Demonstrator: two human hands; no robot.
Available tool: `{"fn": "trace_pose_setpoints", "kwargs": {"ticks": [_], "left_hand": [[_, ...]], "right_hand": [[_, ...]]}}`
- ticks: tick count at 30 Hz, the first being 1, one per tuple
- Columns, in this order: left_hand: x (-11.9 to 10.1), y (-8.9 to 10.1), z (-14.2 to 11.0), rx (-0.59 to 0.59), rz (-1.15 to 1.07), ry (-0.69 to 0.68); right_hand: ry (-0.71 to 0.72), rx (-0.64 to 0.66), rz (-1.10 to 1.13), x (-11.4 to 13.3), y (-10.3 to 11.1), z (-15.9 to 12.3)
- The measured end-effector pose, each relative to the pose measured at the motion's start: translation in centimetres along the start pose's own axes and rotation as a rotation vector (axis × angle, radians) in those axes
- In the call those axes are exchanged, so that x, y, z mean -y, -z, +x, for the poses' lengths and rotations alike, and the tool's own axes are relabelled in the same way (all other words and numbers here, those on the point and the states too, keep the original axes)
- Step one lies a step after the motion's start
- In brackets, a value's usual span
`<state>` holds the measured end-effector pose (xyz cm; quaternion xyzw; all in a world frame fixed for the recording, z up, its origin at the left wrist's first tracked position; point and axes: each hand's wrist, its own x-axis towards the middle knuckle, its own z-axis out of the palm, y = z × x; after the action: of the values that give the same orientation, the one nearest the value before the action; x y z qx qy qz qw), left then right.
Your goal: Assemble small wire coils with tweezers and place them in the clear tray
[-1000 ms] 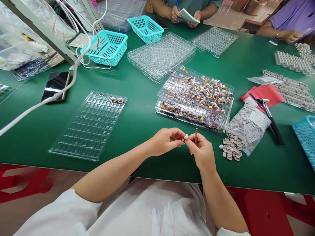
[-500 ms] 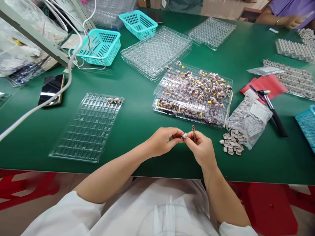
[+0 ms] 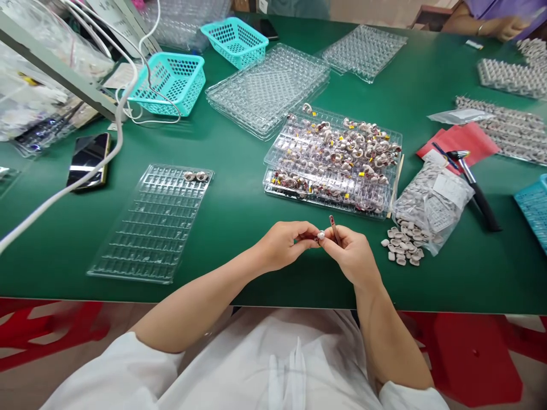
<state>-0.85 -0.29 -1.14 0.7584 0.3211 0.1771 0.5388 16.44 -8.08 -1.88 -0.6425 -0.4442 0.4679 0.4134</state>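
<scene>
My left hand (image 3: 280, 245) is closed in a pinch on a small pale rounded part (image 3: 321, 234) with a dark underside. From the other side, my right hand (image 3: 352, 256) presses thumb and fingertips against that same part. A thin brown stick-like tool (image 3: 334, 229) pokes up between the right fingers; its kind is unclear. Beyond the hands lie stacked clear trays (image 3: 273, 196) heaped with similar pale parts bearing dark and yellow bits. Loose pale shells (image 3: 401, 246) spill from a plastic bag (image 3: 440, 199) to the right. Leftward, a clear slotted tray (image 3: 145, 228) carries two parts in its far right corner.
A black-handled hammer (image 3: 481, 199) lies beside a red sheet (image 3: 474, 142). A phone (image 3: 88, 162) and a white cable (image 3: 85, 179) are at left, near turquoise baskets (image 3: 171, 85). Empty clear trays (image 3: 269, 91) are stacked behind. Another person's hand (image 3: 508, 27) is at far right.
The brown tool's top has tipped slightly left. Both hands keep their pinch on the small part, and the whole view has shifted a little.
</scene>
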Motion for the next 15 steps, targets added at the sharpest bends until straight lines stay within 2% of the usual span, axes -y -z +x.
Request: {"fn": "trace_pose_setpoints", "kwargs": {"ticks": [7,11,15], "left_hand": [[0.2,-0.14,0.01,-0.08,-0.041,0.026],[0.17,0.06,0.19,-0.119,-0.135,0.076],[0.05,0.26,0.3,-0.136,-0.291,0.111]], "right_hand": [[0.047,-0.062,-0.056,0.41,-0.09,-0.47],[0.229,-0.142,-0.138,0.48,-0.28,-0.71],[0.47,-0.158,-0.281,0.16,-0.39,-0.77]]}}
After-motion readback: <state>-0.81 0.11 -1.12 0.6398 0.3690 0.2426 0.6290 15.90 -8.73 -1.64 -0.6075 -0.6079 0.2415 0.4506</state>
